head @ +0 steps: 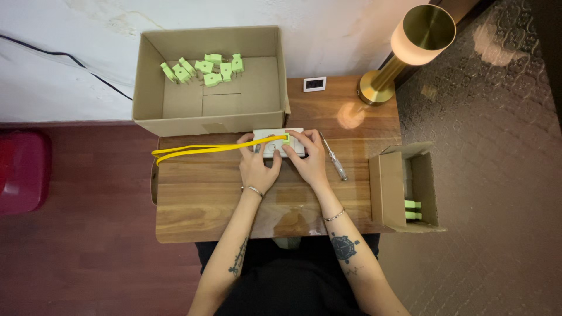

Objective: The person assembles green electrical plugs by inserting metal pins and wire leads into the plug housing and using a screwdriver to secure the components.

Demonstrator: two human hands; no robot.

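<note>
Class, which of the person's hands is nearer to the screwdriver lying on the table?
Right. The right hand rests on the white block just beside the screwdriver; the left hand sits farther away, beyond the right hand.

Open brown carton (175, 111) at table's back, smaller one (389, 187) right, small white screen (314, 83) between

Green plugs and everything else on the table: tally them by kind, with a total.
Green plugs in the large box: 8
Green plugs in the small box: 2 visible
Green plug on the white socket block: 1
White socket block: 1
Yellow cable: 1
Cardboard boxes: 2
Screwdriver: 1
Brass lamp: 1
Small white display: 1
Total: 18
</note>
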